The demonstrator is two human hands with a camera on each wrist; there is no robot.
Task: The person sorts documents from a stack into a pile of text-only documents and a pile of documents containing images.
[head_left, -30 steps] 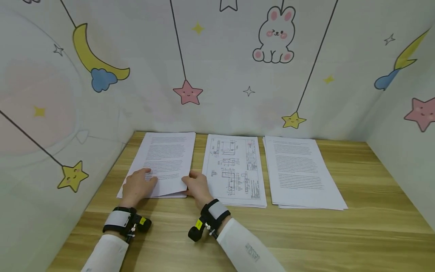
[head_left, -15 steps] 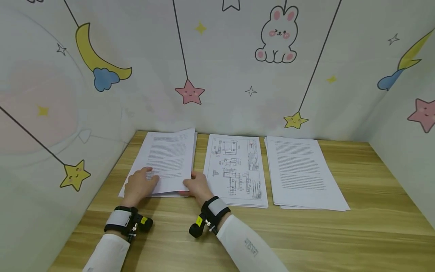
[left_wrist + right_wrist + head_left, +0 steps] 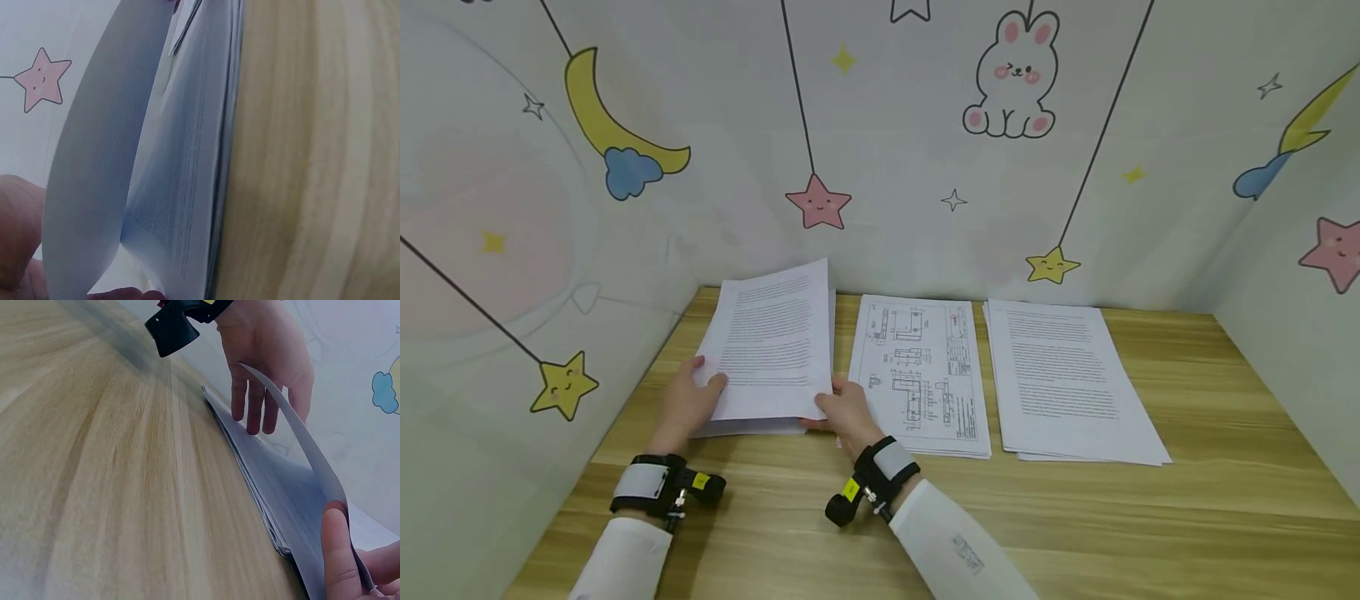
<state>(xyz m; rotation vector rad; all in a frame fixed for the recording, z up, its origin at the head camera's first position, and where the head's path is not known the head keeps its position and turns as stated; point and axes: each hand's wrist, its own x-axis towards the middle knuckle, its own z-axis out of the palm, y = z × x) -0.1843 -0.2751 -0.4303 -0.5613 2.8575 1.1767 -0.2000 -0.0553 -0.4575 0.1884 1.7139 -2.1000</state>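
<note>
In the head view, my right hand [image 3: 852, 414] pinches a printed sheet of paper [image 3: 773, 342] by its near right corner, thumb on top. The sheet is raised and curved above the left paper stack [image 3: 752, 427], its far right corner highest. At the sheet's left edge is my left hand [image 3: 683, 406]. In the right wrist view, the left hand's fingers [image 3: 254, 412] hang straight by the sheet's underside. The left wrist view shows the gap between the lifted sheet [image 3: 100, 150] and the printed page on the stack [image 3: 190, 169].
A middle stack with technical drawings [image 3: 917, 375] lies right of the left stack. Further right is another stack of printed text pages [image 3: 1060, 375]. All rest on a wood-grain table [image 3: 1075, 525], against a cartoon-patterned wall [image 3: 910, 150].
The sheet has risen off the left stack, its far edge tipping up. My left hand has slid from the page's top to its left edge; the right hand has shifted slightly right.
</note>
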